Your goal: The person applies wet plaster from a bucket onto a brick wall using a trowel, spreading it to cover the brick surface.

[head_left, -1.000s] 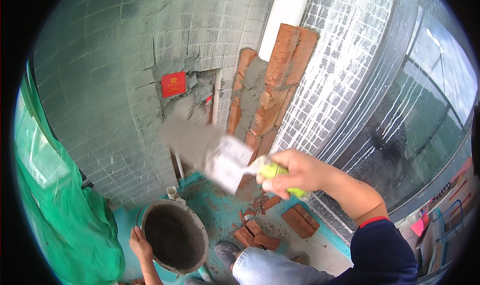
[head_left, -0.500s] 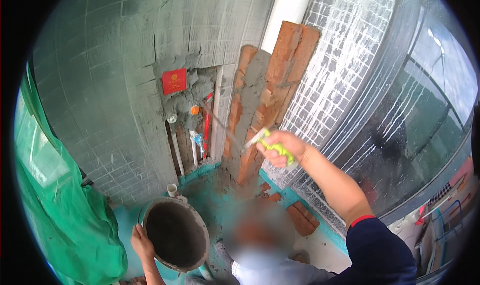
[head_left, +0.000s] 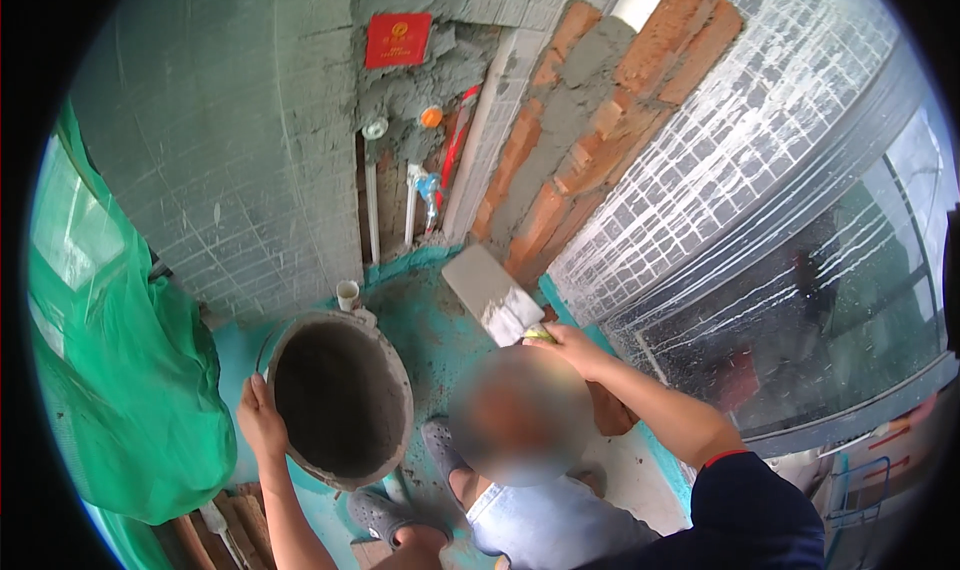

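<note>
My left hand (head_left: 262, 418) grips the side of a round black bucket (head_left: 335, 400) with dark grey contents. In my right hand (head_left: 565, 348) is the handle of a steel trowel, its flat blade (head_left: 485, 285) low by the foot of a brick column (head_left: 650, 55) streaked with grey mortar. Left of the column, a wall recess holds white pipes (head_left: 371, 210), a red pipe (head_left: 450, 155), an orange cap (head_left: 431, 117) and a blue valve (head_left: 428, 190), below a red card (head_left: 398, 40). A blurred patch hides what is just below my right hand.
Green mesh sheeting (head_left: 130, 370) hangs at the left, with bricks or boards (head_left: 240, 530) beneath it. A short pipe stub (head_left: 348, 292) rises behind the bucket. My shoes (head_left: 385, 515) are on the teal floor (head_left: 405, 270). A glazed door (head_left: 820, 300) lines the right side.
The view has tilted, so the wall sits higher in the picture. My right hand has brought the trowel down from beside the recess toward the column's base. My left hand still holds the bucket.
</note>
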`<state>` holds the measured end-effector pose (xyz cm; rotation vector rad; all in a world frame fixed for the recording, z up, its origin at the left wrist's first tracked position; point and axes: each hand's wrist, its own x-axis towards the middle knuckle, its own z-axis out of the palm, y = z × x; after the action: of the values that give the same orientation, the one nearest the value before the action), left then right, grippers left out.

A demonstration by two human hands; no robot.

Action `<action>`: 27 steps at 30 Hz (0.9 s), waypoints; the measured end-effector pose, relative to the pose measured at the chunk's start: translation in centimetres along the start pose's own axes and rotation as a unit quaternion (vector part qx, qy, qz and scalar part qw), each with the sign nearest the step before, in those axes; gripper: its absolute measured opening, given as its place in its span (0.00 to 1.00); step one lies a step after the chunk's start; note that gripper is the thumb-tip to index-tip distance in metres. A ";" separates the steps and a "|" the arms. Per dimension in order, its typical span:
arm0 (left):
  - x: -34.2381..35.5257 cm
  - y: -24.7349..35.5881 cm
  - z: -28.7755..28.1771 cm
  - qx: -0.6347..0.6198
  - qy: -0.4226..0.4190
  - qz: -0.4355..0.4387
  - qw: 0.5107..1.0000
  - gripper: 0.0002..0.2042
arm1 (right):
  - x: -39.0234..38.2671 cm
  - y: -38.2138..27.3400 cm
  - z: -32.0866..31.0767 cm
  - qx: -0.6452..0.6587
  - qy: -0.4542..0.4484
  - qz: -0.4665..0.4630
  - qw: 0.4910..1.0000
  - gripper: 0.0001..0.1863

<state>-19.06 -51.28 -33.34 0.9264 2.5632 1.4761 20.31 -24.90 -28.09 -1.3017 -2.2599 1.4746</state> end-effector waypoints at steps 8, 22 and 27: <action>0.7 0.7 2.1 0.010 -0.004 -0.046 0.999 0.20 | -0.5 -0.8 7.6 -0.182 -0.224 0.004 0.957 0.12; -0.9 1.9 3.0 0.044 -0.032 -0.048 0.997 0.20 | 12.2 -3.9 26.0 -0.493 -0.179 -0.192 0.829 0.10; -0.3 2.2 2.7 0.037 -0.036 -0.054 0.997 0.19 | 9.6 -4.5 28.0 -0.448 -0.267 -0.197 0.830 0.10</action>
<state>-16.88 -48.57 -33.13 0.8194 2.5881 1.3038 -3.19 -37.54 -41.75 -0.4212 -3.5398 0.6421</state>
